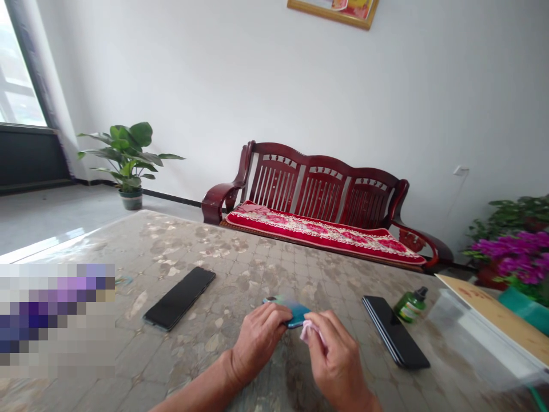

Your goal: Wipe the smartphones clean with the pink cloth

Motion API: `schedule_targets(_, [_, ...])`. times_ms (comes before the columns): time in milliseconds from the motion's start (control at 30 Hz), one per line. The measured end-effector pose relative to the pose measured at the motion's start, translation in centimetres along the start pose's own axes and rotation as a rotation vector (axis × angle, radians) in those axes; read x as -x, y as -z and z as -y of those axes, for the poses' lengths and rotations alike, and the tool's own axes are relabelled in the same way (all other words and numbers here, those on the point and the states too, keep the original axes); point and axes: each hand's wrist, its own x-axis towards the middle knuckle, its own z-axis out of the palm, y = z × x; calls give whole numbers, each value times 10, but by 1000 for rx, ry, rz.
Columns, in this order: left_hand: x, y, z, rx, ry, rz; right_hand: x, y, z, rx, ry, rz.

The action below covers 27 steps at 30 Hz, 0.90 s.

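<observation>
My left hand (257,340) is closed round the near edge of a teal-backed phone (290,309) that lies on the patterned table (240,269). My right hand (337,357) pinches a small pink cloth (309,331) against the phone's right end. A black phone (179,297) lies face up to the left of my hands. Another black phone (395,331) lies to their right. A small green bottle (410,305) with a black cap lies tipped beside that right phone.
A clear plastic box with a tan lid (489,326) sits at the table's right edge. Behind the table stands a red wooden bench (321,206) with a red cushion. Potted plants (128,157) stand left and purple flowers (514,257) right. A blurred patch covers the left.
</observation>
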Motion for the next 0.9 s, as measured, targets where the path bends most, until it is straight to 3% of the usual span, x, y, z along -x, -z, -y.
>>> schedule_targets(633, [1,-1,2,1,11,-4,-2,1,-4,-8,-5,-59])
schedule_targets(800, [3,-2,4,-7,6,-7,1,-3,-7,-32,9,-15])
schedule_targets(900, [2,-2,4,-15,22,-22,0,-3,-9,-19,-31,-69])
